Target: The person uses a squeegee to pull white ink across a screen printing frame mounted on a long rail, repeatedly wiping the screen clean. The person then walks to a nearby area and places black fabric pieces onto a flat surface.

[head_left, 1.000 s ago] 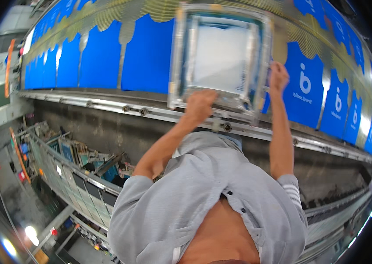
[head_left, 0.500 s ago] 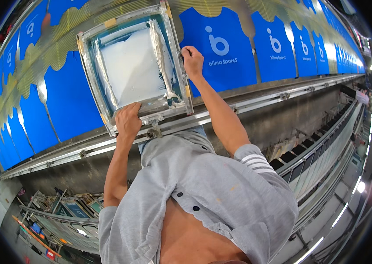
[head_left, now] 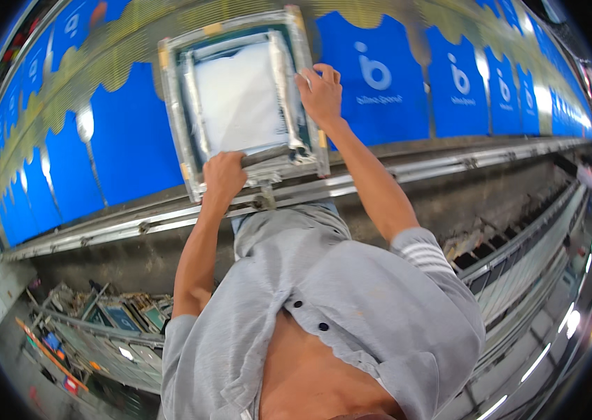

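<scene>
A screen printing frame [head_left: 305,42] with a pale mesh lies on the long printing table, streaks of white ink along its inner sides. At its near left corner my left hand [head_left: 224,176] is closed, fingers bent over the frame's edge. A dark bar [head_left: 268,155] runs rightward from that hand across the screen's near end. My right hand [head_left: 321,96] is by the frame's right side, fingers loosely curled and apart, with nothing visible in them. Just right of it lies a blue sleeveless fabric panel [head_left: 373,105] bearing a white round logo and lettering.
Plain blue panels [head_left: 128,140] lie left of the frame; more printed ones [head_left: 457,91] continue right. A metal rail [head_left: 373,178] with clamps follows the table's near edge. Behind me stand racks [head_left: 117,315] holding frames. Another person [head_left: 585,175] is at the far right.
The whole view has shifted, so the table and frame appear further right. My right hand's fingers have loosened from the frame's right edge. My left hand stays at the near left corner.
</scene>
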A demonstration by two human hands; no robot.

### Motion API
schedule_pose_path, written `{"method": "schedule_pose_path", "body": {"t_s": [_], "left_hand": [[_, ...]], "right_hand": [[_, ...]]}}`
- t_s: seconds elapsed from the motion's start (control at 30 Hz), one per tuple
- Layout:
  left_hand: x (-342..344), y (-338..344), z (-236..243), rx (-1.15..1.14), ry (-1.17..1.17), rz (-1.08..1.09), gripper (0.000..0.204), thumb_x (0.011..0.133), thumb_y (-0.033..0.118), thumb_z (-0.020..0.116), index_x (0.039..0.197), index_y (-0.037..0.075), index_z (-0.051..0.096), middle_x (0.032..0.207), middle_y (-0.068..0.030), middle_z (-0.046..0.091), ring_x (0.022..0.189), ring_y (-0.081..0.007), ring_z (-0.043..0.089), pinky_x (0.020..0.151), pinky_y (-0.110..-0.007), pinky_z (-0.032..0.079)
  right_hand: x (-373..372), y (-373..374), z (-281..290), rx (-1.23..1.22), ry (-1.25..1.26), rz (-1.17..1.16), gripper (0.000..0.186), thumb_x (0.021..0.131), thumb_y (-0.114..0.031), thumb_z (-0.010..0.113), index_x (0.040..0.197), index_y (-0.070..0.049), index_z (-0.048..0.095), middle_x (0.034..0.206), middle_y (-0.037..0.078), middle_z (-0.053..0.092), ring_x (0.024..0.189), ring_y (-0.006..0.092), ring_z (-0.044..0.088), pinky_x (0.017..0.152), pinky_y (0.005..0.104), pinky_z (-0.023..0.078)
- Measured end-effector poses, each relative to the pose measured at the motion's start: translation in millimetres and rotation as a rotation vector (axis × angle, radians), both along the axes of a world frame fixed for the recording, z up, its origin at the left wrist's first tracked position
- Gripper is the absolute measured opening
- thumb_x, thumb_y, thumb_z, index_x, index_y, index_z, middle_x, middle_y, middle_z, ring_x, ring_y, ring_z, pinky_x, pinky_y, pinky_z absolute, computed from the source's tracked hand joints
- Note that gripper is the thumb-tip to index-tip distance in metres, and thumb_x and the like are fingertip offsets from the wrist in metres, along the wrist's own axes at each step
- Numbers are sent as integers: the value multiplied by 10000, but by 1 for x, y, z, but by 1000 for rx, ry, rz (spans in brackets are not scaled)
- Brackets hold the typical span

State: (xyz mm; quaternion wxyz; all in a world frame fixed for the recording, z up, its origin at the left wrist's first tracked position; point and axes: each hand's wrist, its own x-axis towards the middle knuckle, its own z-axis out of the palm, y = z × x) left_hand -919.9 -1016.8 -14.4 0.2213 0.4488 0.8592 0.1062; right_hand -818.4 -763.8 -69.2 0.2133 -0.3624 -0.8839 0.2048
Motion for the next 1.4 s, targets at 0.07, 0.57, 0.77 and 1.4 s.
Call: {"method": "schedule_pose_path", "body": {"t_s": [0.07,0.57,0.77,1.4], "left_hand": [[-27,24,3,-114,-7,-8,203,680,80,608,842,94,729,823,-193,677,827,-375,654,733,-474,514],[-223,166,-23,17,142,-82,350,698,106,581,995,172,756,921,-140,703,839,-357,666,748,-445,536],[-147,93,-27,170,127,-25,302,723,46,562,928,159,753,933,-74,711,780,-325,673,678,-434,527],[3,10,-7,54,94,-98,330,720,-2,568,1015,64,699,979,-106,696,915,-312,662,865,-439,495]], "right_hand": [[-14,-17,38,-99,-107,366,271,848,-326,651,1003,-118,725,993,109,655,965,281,618,817,444,482],[-159,81,13,48,-319,582,167,749,-62,593,898,-54,667,893,99,673,885,279,637,937,490,401],[-93,8,17,51,-209,573,57,751,-39,589,791,-64,622,814,79,578,868,263,598,1027,484,369],[14,-20,20,-19,108,168,558,818,-461,686,1176,-34,637,1169,143,614,1094,346,559,928,458,445]]}}
